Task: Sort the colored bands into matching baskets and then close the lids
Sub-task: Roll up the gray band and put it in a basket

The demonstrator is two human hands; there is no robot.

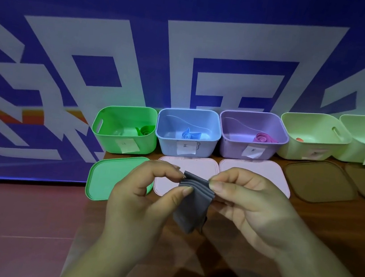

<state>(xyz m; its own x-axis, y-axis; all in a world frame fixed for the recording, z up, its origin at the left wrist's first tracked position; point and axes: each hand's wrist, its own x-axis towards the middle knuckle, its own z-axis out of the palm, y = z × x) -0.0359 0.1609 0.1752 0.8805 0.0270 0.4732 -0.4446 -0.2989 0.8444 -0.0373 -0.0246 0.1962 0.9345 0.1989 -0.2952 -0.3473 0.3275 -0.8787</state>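
Hands: my left hand point(146, 194) and right hand point(244, 207) both pinch the folded grey elastic band point(191, 204).
Band: raised above the bench's point(340, 217) front middle, before the row of coloured plastic baskets point(167, 141).
Doing it well: I'd hold the folds tight and read the basket labels first.

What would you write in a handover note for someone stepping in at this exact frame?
Hands: the left hand and right hand both pinch the folded grey band above the table.
Done: the green band is in the green basket. The blue band is in the blue basket. The pink band is in the purple basket. An orange item is in the near pale green basket.
Left: drop the grey band, probably into the far-right basket, though its label is unreadable. Then fit the green lid, pink lids and brown lids, all lying in front of the baskets.
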